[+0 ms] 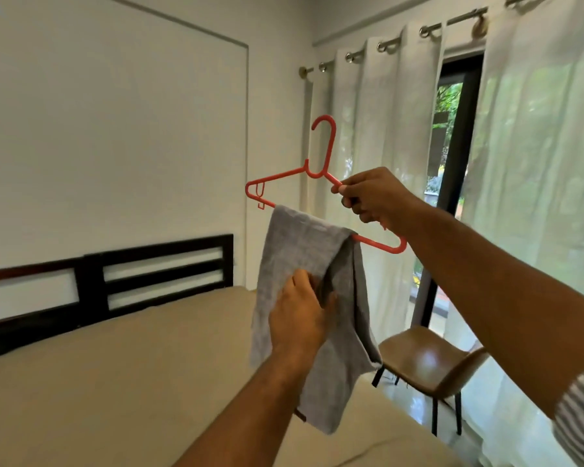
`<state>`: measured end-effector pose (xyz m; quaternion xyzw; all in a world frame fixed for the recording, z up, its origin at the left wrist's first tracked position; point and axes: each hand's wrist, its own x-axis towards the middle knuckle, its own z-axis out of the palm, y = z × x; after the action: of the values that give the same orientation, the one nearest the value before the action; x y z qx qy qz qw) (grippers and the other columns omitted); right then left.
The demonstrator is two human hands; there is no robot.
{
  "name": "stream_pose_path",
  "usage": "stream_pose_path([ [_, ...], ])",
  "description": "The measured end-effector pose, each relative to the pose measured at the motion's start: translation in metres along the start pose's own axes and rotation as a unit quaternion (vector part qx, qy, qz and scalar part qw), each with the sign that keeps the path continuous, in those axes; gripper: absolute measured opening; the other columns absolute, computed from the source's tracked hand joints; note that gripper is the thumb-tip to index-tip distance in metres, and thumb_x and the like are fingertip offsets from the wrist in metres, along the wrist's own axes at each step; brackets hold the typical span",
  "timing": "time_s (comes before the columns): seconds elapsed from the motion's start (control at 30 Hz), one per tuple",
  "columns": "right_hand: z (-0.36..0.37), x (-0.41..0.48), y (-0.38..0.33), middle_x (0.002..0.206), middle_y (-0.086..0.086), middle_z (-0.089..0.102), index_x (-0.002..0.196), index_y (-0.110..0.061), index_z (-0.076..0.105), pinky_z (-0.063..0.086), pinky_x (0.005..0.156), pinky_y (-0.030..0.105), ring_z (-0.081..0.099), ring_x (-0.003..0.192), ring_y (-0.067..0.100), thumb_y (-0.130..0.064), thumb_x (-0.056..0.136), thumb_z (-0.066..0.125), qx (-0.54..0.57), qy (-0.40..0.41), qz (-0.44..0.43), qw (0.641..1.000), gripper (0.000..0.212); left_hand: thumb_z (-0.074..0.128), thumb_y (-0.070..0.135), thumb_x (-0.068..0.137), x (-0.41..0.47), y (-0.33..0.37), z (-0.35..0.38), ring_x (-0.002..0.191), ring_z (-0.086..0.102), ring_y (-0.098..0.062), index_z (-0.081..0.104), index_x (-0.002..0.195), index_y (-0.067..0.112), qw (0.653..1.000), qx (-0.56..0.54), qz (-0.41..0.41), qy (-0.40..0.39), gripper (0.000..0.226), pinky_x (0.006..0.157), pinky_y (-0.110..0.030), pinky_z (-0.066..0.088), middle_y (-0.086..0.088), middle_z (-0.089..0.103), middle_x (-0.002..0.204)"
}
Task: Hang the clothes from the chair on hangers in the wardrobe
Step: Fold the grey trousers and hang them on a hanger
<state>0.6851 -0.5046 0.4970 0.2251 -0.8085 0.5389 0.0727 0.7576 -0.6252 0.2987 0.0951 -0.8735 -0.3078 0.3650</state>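
Head view: grey cloth (304, 244) over red hanger (378, 244)

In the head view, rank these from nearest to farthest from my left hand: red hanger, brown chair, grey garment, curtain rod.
1. grey garment, touching the left hand.
2. red hanger, just above.
3. brown chair, lower right.
4. curtain rod, top right.

The cloth (304, 251) hangs on the hanger (320, 170), over the bed (115, 382). The chair (425, 362) stands right, before the curtain (384, 129).
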Motion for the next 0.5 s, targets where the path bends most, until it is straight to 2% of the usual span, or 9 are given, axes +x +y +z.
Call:
stream_pose_path([
  [0.1, 0.003, -0.007, -0.017, 0.077, 0.012, 0.064, 0.098, -0.005, 0.076, 0.042, 0.048, 0.022, 0.051, 0.058, 0.016, -0.012, 0.101, 0.059, 0.027, -0.008, 0.009, 1.0, 0.019, 0.067, 0.056, 0.089, 0.002, -0.005, 0.003, 0.093, 0.06, -0.016, 0.04, 0.124, 0.022, 0.998, 0.046, 0.0, 0.037, 0.056, 0.077, -0.029, 0.053, 0.0, 0.056, 0.114],
  [0.17, 0.002, -0.012, -0.026, 0.078, 0.012, 0.064, 0.099, -0.004, 0.075, 0.043, 0.049, 0.022, 0.051, 0.058, 0.016, -0.013, 0.102, 0.058, 0.035, -0.007, 0.01, 0.999, 0.019, 0.065, 0.053, 0.091, 0.009, -0.011, -0.002, 0.092, 0.06, -0.018, 0.038, 0.124, 0.022, 0.998, 0.046, 0.008, 0.053, 0.053, 0.079, -0.033, 0.054, -0.002, 0.056, 0.113],
  [0.23, 0.001, -0.014, -0.032, 0.078, 0.012, 0.063, 0.1, -0.004, 0.075, 0.043, 0.049, 0.022, 0.051, 0.058, 0.016, -0.013, 0.101, 0.058, 0.036, 0.001, 0.009, 0.999, 0.019, 0.062, 0.046, 0.095, 0.018, -0.012, -0.015, 0.091, 0.06, -0.016, 0.041, 0.121, 0.022, 0.998, 0.035, 0.024, 0.035, 0.041, 0.079, -0.031, 0.051, 0.0, 0.057, 0.11],
  [0.3, -0.002, -0.013, -0.036, 0.077, 0.011, 0.063, 0.1, -0.003, 0.075, 0.042, 0.048, 0.022, 0.051, 0.058, 0.016, -0.011, 0.101, 0.059, 0.03, 0.025, 0.015, 0.999, 0.018, 0.062, 0.038, 0.096, 0.025, -0.005, -0.032, 0.086, 0.059, -0.013, 0.051, 0.111, 0.022, 0.999, -0.021, 0.033, 0.008, 0.025, 0.073, -0.025, 0.047, 0.003, 0.058, 0.099],
  [0.37, -0.006, -0.007, -0.035, 0.076, 0.012, 0.062, 0.099, -0.001, 0.075, 0.04, 0.046, 0.022, 0.049, 0.056, 0.015, -0.009, 0.099, 0.059, 0.029, 0.066, 0.042, 0.997, 0.017, 0.064, 0.032, 0.094, 0.023, 0.01, -0.047, 0.074, 0.059, -0.012, 0.055, 0.096, 0.021, 0.996, -0.075, 0.054, 0.013, 0.015, 0.068, -0.026, 0.051, 0.004, 0.058, 0.085],
  [0.43, -0.009, -0.003, -0.032, 0.074, 0.012, 0.062, 0.097, 0.0, 0.074, 0.037, 0.045, 0.022, 0.047, 0.054, 0.015, -0.008, 0.098, 0.06, 0.025, 0.103, 0.074, 0.992, 0.017, 0.063, 0.031, 0.093, 0.013, 0.027, -0.058, 0.064, 0.058, -0.012, 0.051, 0.085, 0.023, 0.992, -0.094, 0.08, 0.034, 0.017, 0.063, -0.03, 0.056, 0.004, 0.056, 0.073],
  [0.5, -0.01, -0.004, -0.026, 0.074, 0.013, 0.061, 0.097, 0.001, 0.074, 0.036, 0.046, 0.024, 0.046, 0.053, 0.016, -0.006, 0.097, 0.06, 0.025, 0.122, 0.084, 0.989, 0.016, 0.061, 0.034, 0.093, 0.0, 0.04, -0.06, 0.062, 0.058, -0.012, 0.049, 0.083, 0.025, 0.99, -0.089, 0.102, 0.036, 0.018, 0.062, -0.031, 0.057, 0.005, 0.055, 0.071],
])
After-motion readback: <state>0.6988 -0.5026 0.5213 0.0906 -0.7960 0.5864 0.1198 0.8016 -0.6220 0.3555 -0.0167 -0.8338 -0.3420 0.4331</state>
